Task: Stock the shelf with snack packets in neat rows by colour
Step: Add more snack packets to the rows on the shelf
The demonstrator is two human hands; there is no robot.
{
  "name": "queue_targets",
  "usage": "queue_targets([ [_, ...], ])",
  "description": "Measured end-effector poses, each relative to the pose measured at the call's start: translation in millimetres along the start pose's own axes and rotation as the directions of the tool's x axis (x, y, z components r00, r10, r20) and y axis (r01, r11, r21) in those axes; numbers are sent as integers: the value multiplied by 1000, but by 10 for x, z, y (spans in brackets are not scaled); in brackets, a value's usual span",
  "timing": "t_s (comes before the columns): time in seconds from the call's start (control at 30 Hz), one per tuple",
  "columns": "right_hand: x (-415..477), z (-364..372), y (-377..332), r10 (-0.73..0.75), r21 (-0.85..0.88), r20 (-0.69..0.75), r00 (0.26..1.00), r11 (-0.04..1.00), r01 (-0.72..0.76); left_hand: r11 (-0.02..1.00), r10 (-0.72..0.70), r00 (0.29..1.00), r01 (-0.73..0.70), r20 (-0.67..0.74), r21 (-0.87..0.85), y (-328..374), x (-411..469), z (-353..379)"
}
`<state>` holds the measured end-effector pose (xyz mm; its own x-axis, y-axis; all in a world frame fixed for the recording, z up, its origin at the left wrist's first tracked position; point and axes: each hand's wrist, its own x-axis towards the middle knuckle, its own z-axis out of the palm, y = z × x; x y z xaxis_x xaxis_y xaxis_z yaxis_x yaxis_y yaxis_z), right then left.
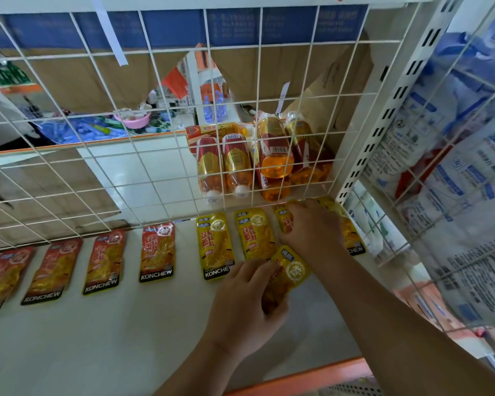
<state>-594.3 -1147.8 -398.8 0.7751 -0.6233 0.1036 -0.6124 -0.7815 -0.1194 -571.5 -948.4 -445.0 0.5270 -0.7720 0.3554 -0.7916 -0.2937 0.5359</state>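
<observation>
Seemingly light, limp yellow packet (290, 274), grasped in left grip (246, 302); best pinched by sealed edge. Right grip (312, 227): cannot tell.

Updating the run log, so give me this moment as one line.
step: filling yellow row | left hand: grips loose yellow packet | right hand: touches corner yellow packet | red packets: in row, left

I record bright, even, diffuse light over the shelf (97, 338); I cannot place its source. Shadows are faint: one soft grey patch beside the left hand (240, 304). Print on the central packets (216, 247) is sharp. The wire grid (143, 115) bows towards the frame edges. The background is soft.
</observation>
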Motion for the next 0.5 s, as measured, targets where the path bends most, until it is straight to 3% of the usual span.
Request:
queue_targets([
  [0.3,-58,-167,121,25,170,-53,998,985,-15,1000,0,1000,-1,15,17,-5,0,2],
  [0.43,-91,-218,427,112,236,-169,979,969,-70,1000,-1,1000,1,11,7,-11,-4,6],
  [0.5,-116,-187,616,186,260,-157,970,955,-141,1000,6,1000,-6,4,-1,-13,-4,9],
])
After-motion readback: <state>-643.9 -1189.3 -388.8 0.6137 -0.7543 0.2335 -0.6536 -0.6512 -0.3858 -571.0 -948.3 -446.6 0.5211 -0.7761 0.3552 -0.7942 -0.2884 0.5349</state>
